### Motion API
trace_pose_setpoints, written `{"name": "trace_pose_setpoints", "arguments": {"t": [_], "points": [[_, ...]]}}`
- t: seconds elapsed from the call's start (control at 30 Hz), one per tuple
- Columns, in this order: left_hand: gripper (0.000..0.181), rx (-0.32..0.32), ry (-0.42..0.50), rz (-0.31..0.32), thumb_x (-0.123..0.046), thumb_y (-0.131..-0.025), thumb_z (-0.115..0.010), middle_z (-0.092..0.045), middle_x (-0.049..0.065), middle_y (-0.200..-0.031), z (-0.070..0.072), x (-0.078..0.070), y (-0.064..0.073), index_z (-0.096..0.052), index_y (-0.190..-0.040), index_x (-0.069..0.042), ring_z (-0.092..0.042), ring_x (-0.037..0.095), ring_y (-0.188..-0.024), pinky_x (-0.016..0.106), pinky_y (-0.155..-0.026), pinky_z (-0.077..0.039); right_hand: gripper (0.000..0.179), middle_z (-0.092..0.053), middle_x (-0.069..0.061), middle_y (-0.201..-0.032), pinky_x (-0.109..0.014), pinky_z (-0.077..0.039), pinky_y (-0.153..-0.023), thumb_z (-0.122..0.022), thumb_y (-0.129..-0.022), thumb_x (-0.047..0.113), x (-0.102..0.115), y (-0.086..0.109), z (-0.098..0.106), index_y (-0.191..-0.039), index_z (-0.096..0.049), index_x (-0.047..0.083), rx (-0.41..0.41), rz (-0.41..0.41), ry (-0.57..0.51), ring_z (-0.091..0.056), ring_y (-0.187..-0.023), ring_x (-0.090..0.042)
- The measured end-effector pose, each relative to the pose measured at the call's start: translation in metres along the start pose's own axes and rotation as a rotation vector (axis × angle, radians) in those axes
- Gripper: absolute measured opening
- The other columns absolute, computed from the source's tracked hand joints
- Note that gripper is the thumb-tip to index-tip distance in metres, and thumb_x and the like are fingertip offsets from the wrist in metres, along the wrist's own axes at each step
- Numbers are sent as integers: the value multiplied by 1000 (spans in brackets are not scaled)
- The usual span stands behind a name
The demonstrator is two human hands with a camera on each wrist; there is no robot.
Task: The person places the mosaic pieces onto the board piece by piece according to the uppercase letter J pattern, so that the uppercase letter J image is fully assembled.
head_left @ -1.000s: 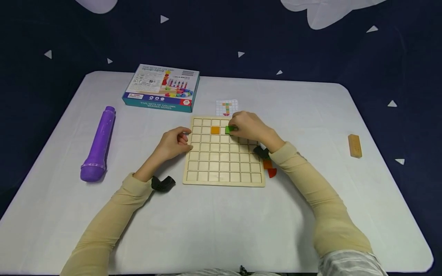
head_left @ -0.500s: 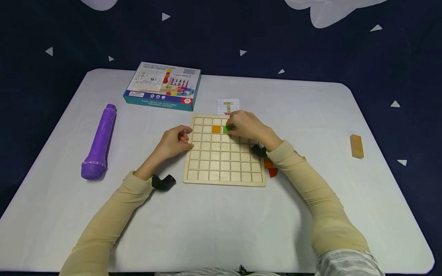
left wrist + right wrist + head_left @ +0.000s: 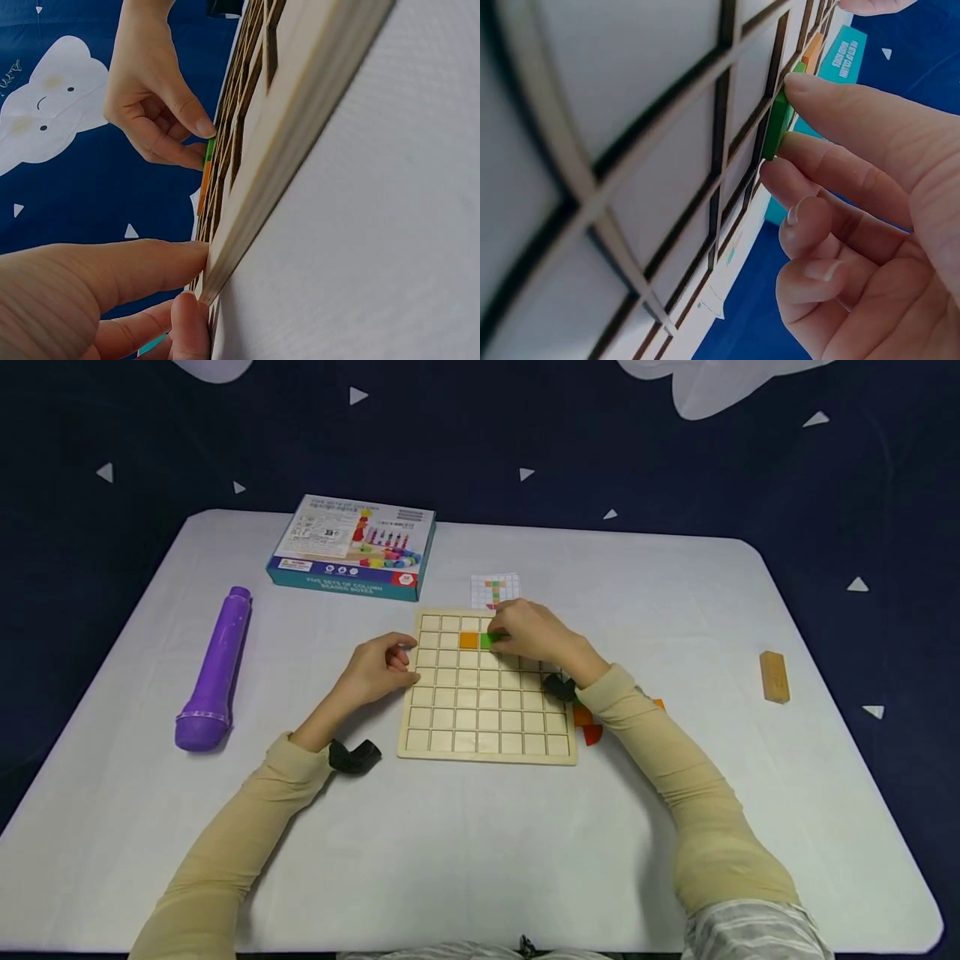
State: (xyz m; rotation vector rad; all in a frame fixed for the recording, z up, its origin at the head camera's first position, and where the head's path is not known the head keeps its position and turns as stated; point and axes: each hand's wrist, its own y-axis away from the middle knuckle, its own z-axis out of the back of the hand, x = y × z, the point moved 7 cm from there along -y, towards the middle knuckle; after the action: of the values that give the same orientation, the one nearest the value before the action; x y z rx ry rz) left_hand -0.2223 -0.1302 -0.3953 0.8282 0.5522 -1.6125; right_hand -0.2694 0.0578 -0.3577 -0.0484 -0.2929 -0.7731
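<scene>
My right hand (image 3: 534,631) pinches a green square tile (image 3: 777,127) between thumb and fingers, low over the wooden grid board (image 3: 454,719). Just left of it, an orange square tile (image 3: 468,641) sits in a cell of the board's second row from the back. My left hand (image 3: 374,669) is at the board's left edge, thumb (image 3: 176,257) and fingertips touching the rim with a gap between them. Under the right wrist, beside the board's right edge, lie an orange tile (image 3: 582,716) and a red curved piece (image 3: 592,734), partly covered by the sleeve.
A small pattern card (image 3: 483,585) lies behind the board. At back left is a teal-edged toy box (image 3: 348,548), with a purple toy microphone (image 3: 214,672) left of it. A wooden block (image 3: 774,677) lies far right. Black straps (image 3: 355,758) hang at both wrists.
My right hand has slid slightly left with the green tile, bringing it up beside the orange tile. The left hand has stayed at the board's edge.
</scene>
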Motion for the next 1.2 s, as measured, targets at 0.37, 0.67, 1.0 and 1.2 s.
{"name": "trace_pose_setpoints", "arguments": {"t": [0.37,0.67,1.0,1.2], "points": [[48,8,1,-11,-5,-75,-72,-58,15,-90,-2,-1,1,-56,-120,2,-55,21,-78,26,-69,-41,21,-68,-12,-96,-33,-52,-81,-70,-83,15,-2,7,2,-99,-72,1,-39,43,-59,-62,-89,-22],[48,2,-3,-12,-6,-76,-72,-58,14,-90,-1,-2,1,-56,-120,2,-55,18,-77,23,-68,-42,21,-65,-16,-97,-34,-51,-76,-66,-85,9,-7,35,17,-103,-70,-2,-122,43,-103,-62,-84,-25],[47,-1,-12,-17,-7,-76,-72,-58,14,-89,0,-2,1,-56,-120,2,-53,19,-76,23,-66,-41,22,-65,-14,-97,-31,-44,-66,-65,-85,9,-17,69,21,-103,-70,-2,-142,-7,-96,-54,-68,-21],[47,-2,-17,-20,-7,-76,-72,-58,14,-89,1,-2,1,-56,-120,2,-53,19,-76,23,-66,-41,20,-66,-13,-95,-29,-45,-64,-67,-84,11,-25,90,22,-99,-71,-1,-163,-23,-75,-53,-67,-17]]}}
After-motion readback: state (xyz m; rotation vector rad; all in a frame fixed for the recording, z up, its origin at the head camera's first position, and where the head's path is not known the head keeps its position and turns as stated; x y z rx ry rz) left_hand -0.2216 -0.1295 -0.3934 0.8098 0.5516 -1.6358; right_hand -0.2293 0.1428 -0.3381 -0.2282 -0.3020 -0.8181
